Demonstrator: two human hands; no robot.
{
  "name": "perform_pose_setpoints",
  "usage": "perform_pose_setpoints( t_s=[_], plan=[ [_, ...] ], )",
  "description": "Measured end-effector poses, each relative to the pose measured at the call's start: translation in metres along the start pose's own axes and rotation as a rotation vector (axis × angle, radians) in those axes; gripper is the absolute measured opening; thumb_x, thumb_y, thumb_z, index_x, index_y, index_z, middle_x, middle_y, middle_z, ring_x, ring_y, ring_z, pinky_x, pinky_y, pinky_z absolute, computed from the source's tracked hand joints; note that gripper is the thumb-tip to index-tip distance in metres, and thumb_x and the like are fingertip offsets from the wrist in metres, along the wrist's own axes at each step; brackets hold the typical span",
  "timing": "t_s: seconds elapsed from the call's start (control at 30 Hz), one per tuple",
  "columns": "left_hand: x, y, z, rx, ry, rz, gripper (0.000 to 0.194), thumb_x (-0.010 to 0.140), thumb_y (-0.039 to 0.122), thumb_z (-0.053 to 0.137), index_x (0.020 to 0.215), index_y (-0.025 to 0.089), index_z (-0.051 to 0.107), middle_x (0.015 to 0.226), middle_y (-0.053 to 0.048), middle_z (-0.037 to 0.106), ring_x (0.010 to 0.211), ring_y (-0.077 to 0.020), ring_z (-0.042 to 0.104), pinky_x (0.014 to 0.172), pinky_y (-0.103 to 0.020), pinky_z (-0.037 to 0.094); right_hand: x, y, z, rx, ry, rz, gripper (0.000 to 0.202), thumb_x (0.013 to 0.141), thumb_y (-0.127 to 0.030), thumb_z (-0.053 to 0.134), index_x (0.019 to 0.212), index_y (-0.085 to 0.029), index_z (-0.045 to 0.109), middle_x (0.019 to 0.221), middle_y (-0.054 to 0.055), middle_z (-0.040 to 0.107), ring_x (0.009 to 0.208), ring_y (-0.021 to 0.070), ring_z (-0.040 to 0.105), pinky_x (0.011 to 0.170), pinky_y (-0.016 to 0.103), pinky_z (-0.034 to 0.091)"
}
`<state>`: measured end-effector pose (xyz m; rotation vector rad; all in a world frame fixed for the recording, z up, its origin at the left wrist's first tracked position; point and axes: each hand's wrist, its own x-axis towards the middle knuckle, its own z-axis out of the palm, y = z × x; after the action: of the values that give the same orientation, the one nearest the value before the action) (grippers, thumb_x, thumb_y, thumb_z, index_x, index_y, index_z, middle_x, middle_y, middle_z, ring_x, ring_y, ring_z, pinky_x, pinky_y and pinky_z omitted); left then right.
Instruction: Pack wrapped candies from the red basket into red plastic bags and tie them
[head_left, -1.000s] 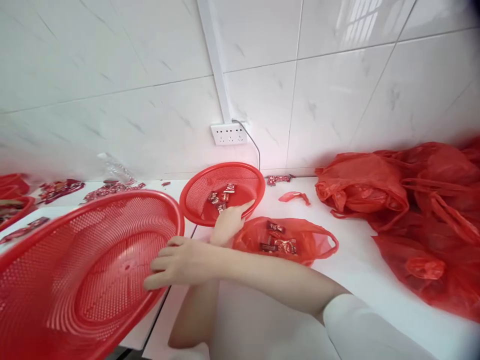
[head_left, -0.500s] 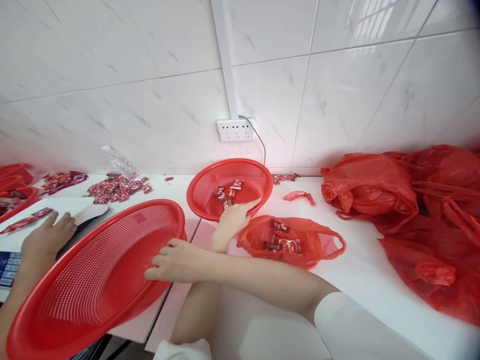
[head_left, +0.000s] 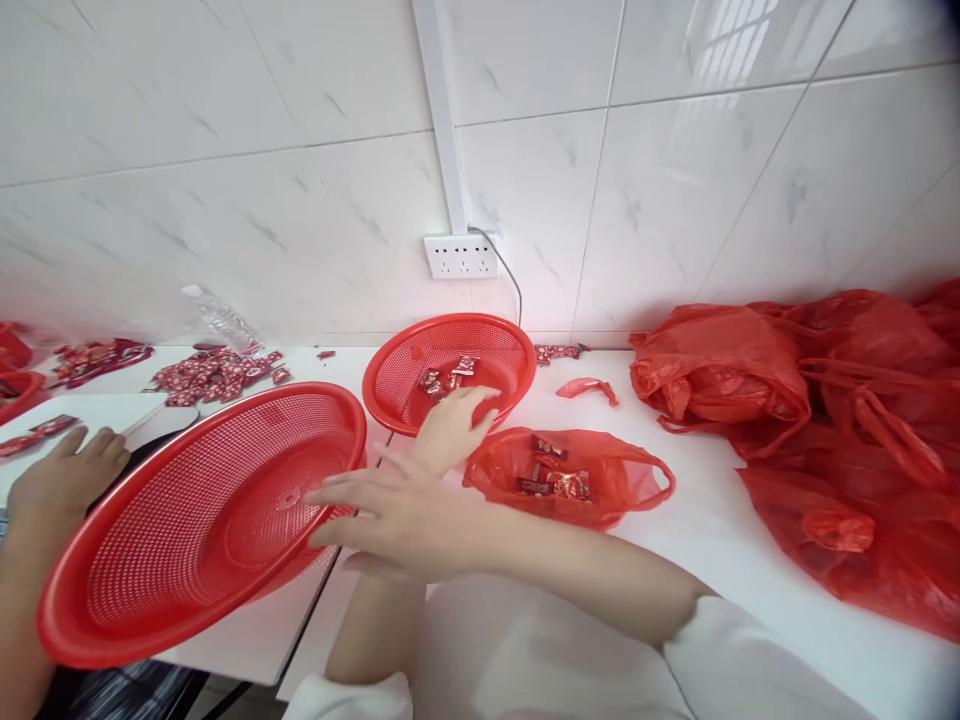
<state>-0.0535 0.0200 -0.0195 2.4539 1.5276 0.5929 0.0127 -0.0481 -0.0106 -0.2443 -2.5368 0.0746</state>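
My forearms are crossed. My right hand (head_left: 412, 515) is open with fingers spread, beside the near right rim of a large red basket (head_left: 202, 530) that is tilted and has nothing in it. My left hand (head_left: 454, 432) lies over the front rim of a smaller red basket (head_left: 390, 375), its fingers apart and nothing visible in them. Several small wrapped packets (head_left: 465, 366) lie in that basket. Just right of my left hand, a red plastic bag (head_left: 615, 470) lies open with several packets (head_left: 566, 485) inside.
Another person's hand (head_left: 67, 475) is at the left, by a white surface. Behind it are a pile of red packets (head_left: 210, 376) and a plastic bottle (head_left: 221, 318). Full red bags (head_left: 720, 370) stand at the right. A socket strip (head_left: 461, 257) is on the wall.
My right hand has let go of the large basket's rim and moved right, fingers spreading. My left hand's fingers have drawn back slightly. The view has shifted a little.
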Motion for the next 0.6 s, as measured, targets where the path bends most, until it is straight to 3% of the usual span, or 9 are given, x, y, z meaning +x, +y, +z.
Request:
perform_pose_setpoints(
  t_s=[0.1,0.17,0.23,0.33,0.43,0.6],
  plan=[
    [-0.012,0.009,-0.02,0.062,0.011,-0.123,0.021,0.088,0.034,0.047,0.095,0.022,0.063,0.101,-0.004,0.068,0.088,-0.0193,0.063,0.076,-0.031,0.047,-0.051,0.006,-0.051,0.059,0.017,0.155,0.03,0.097,-0.03,0.042,0.12,-0.017,0.056,0.138,0.01,0.052,0.132,0.0159,0.04,0.114,0.043,0.023],
    [-0.022,0.016,-0.029,0.075,-0.086,-0.204,0.019,0.084,0.039,0.051,0.082,0.023,0.062,0.087,-0.003,0.068,0.074,-0.0188,0.062,0.062,-0.029,0.043,-0.088,0.013,-0.079,0.014,-0.016,0.429,0.032,0.095,-0.028,0.045,0.125,-0.022,0.053,0.139,0.009,0.05,0.131,0.019,0.042,0.111,0.045,0.029],
    [-0.031,0.021,-0.032,0.062,-0.254,-0.316,0.024,0.077,0.044,0.058,0.066,0.023,0.057,0.069,-0.001,0.064,0.061,-0.0186,0.059,0.051,-0.029,0.037,-0.123,0.019,-0.103,-0.072,-0.133,0.706,0.042,0.092,-0.03,0.05,0.133,-0.021,0.048,0.144,0.013,0.044,0.134,0.0259,0.039,0.107,0.05,0.033],
    [-0.036,0.026,-0.03,0.079,-0.408,-0.374,0.029,0.073,0.035,0.059,0.052,0.022,0.045,0.054,0.0,0.054,0.051,-0.0169,0.052,0.047,-0.029,0.027,-0.162,0.025,-0.128,-0.205,-0.334,1.079,0.056,0.087,-0.032,0.054,0.139,-0.016,0.042,0.141,0.018,0.047,0.13,0.0352,0.044,0.102,0.055,0.036],
    [-0.032,0.028,-0.031,0.103,-0.349,-0.341,0.03,0.078,0.033,0.053,0.052,0.021,0.043,0.056,-0.001,0.052,0.051,-0.0166,0.05,0.049,-0.03,0.028,-0.183,0.03,-0.144,-0.199,-0.428,1.297,0.065,0.083,-0.031,0.057,0.143,-0.017,0.036,0.117,0.016,0.064,0.105,0.0335,0.061,0.086,0.047,0.046],
    [-0.03,0.03,-0.046,-0.107,-0.139,-0.249,0.032,0.085,0.047,0.05,0.068,0.021,0.058,0.089,-0.003,0.064,0.074,-0.018,0.059,0.066,-0.03,0.044,-0.195,0.036,-0.155,-0.11,-0.403,1.334,0.056,0.083,-0.029,0.055,0.138,-0.022,0.044,0.093,0.009,0.07,0.086,0.0257,0.066,0.07,0.033,0.047]
  ],
)
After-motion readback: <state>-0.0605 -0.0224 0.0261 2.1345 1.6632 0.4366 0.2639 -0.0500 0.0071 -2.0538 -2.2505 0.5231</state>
